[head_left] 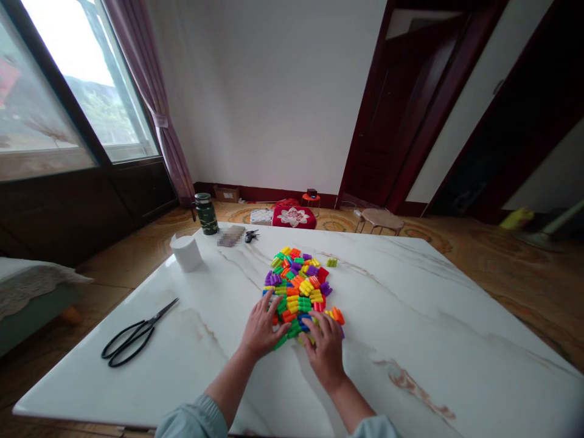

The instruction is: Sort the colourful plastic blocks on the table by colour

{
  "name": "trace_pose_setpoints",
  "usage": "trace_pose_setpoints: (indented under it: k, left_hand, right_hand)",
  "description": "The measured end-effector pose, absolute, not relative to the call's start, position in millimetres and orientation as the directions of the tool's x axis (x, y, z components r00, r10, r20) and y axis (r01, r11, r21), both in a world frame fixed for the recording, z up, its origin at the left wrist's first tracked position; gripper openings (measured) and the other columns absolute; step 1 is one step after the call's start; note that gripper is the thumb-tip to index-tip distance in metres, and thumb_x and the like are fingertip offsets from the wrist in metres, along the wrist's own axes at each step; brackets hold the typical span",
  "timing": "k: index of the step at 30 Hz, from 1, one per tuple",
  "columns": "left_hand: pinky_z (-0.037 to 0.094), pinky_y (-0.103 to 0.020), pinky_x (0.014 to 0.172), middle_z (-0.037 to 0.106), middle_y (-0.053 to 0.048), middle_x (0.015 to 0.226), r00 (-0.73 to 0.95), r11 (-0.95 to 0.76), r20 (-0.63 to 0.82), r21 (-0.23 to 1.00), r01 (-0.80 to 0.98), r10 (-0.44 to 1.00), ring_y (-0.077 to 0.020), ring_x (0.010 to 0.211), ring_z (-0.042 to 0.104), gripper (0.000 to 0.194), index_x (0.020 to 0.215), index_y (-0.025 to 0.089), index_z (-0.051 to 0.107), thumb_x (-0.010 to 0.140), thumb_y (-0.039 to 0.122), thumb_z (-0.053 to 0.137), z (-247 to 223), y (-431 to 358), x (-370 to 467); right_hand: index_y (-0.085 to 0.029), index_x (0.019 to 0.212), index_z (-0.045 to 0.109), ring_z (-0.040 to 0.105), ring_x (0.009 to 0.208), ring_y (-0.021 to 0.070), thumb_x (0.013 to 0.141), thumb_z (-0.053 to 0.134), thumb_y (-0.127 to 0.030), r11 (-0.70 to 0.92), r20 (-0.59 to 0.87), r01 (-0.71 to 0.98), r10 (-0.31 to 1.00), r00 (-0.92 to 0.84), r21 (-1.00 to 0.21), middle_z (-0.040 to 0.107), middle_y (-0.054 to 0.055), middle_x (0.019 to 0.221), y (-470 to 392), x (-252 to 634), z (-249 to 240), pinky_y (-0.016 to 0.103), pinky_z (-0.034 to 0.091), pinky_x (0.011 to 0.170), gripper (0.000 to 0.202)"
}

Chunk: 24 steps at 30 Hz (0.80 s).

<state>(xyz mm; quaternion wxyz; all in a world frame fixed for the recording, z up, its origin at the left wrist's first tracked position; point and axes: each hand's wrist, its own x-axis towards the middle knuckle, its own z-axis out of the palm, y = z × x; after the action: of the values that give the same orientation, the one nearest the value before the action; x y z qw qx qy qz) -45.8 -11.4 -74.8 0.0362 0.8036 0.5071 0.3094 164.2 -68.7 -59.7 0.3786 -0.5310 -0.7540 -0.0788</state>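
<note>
A loose pile of small colourful plastic building blocks (298,286) lies on the white marble-patterned table (387,292). They are green, yellow, orange, red, purple and blue. My left hand (262,325) rests on the near left side of the pile, its fingers spread over the blocks. On the near right side, my right hand (325,347) touches the blocks with curved, parted fingers. Neither hand visibly grips a block, and the pieces under the palms and fingertips are partly hidden. One yellow-green block (331,263) sits apart, just right of the pile's far end.
Black-handled scissors (132,340) lie at the table's left. Farther back stand a white paper roll (186,253) and a dark green flask (207,214). Beside the flask are a blurred-out flat item (231,236) and keys (250,236). Past the table is a stool (382,219).
</note>
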Motion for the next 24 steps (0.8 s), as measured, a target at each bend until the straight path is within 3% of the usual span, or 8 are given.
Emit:
trace_pose_setpoints:
  k: [5,9,12,17,20,24]
  left_hand:
    - [0.039,-0.05,0.108,0.034,-0.012,0.153,0.291,-0.458,0.428,0.365,0.81,0.856,-0.0334,0.137,0.039,0.07,0.144,0.028,0.038,0.084,0.057,0.058,-76,-10,-45]
    - [0.039,-0.05,0.108,0.033,-0.012,0.154,0.295,-0.456,0.422,0.36,0.814,0.858,-0.0338,0.137,0.039,0.07,0.144,0.028,0.038,0.084,0.058,0.057,-73,-10,-45]
    - [0.04,-0.051,0.107,0.034,-0.012,0.153,0.29,-0.456,0.426,0.367,0.811,0.857,-0.0342,0.136,0.04,0.068,0.143,0.028,0.04,0.084,0.059,0.056,-70,-11,-44]
    - [0.041,-0.051,0.106,0.034,-0.011,0.153,0.269,-0.453,0.441,0.39,0.802,0.856,-0.0342,0.135,0.042,0.067,0.141,0.029,0.043,0.083,0.058,0.058,-71,-12,-44]
    - [0.04,-0.051,0.107,0.035,-0.012,0.153,0.254,-0.444,0.439,0.409,0.797,0.862,-0.0336,0.135,0.042,0.065,0.141,0.027,0.043,0.085,0.057,0.057,-74,-11,-46]
    - [0.039,-0.051,0.108,0.035,-0.013,0.153,0.255,-0.437,0.424,0.418,0.797,0.869,-0.0331,0.137,0.039,0.065,0.143,0.026,0.041,0.087,0.057,0.054,-76,-10,-46]
  right_hand:
    - [-0.021,0.142,0.038,0.036,0.135,0.0374,0.094,0.043,-0.053,0.109,0.632,0.932,0.762,0.145,-0.346,0.036,0.02,0.149,-58,189,-81,0.058,0.039,0.1,0.058]
    - [-0.024,0.145,0.035,0.033,0.138,0.0364,0.093,0.047,-0.048,0.18,0.587,0.885,0.8,0.123,-0.43,0.03,0.018,0.153,-66,185,-102,0.056,0.041,0.102,0.058]
    - [-0.023,0.139,0.044,0.034,0.138,0.0327,0.093,0.049,-0.034,0.242,0.583,0.828,0.803,0.123,-0.507,0.033,0.015,0.151,-74,178,-103,0.053,0.042,0.105,0.048]
    - [-0.022,0.114,0.061,0.049,0.125,0.0273,0.086,0.047,-0.014,0.283,0.597,0.744,0.779,0.189,-0.605,0.051,0.013,0.133,-72,175,-89,0.049,0.045,0.103,0.032]
    - [-0.021,0.108,0.063,0.053,0.119,0.0253,0.085,0.048,-0.013,0.315,0.616,0.688,0.75,0.241,-0.653,0.056,0.012,0.124,-68,175,-81,0.047,0.047,0.101,0.029]
    - [-0.02,0.109,0.062,0.057,0.113,0.0231,0.089,0.051,-0.023,0.349,0.593,0.579,0.746,0.305,-0.737,0.057,0.012,0.121,-66,173,-70,0.042,0.053,0.094,0.024]
